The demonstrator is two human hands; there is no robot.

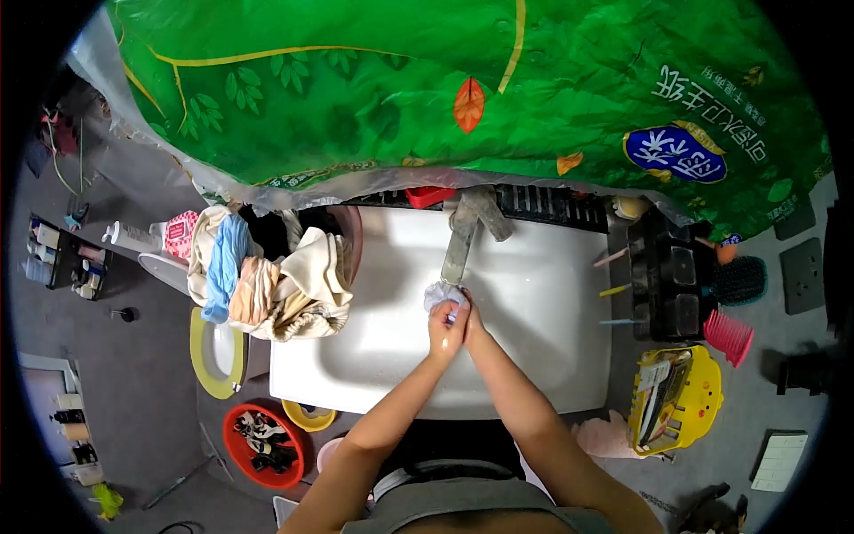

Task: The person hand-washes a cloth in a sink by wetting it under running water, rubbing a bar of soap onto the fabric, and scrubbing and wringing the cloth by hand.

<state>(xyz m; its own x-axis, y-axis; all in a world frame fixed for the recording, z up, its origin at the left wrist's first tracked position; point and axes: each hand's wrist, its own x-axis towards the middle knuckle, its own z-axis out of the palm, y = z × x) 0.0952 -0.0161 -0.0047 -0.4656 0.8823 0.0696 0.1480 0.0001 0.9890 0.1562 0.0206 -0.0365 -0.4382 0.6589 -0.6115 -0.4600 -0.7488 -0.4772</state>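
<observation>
A small, bunched, pale lavender cloth (439, 295) is held just below the spout of the grey faucet (458, 249), over the white sink (551, 347). My left hand (444, 331) is closed around the cloth's lower part. Pressed up against it, my right hand (474, 322) is closed as well, its fingers partly hidden behind the left. Whether the cloth is a sock or another small garment cannot be made out. The left hand looks wet. At the sink's left side, a heap of clothes (298, 285) in cream, blue, tan and black fills a basin (352, 245).
A large green plastic package (400, 107) hangs over the back. A black organizer (672, 276) with brushes and a pink comb (728, 338) stand at right, above a yellow basket (703, 400). Lower left are a red basin (298, 445) of items and a toilet seat (203, 356).
</observation>
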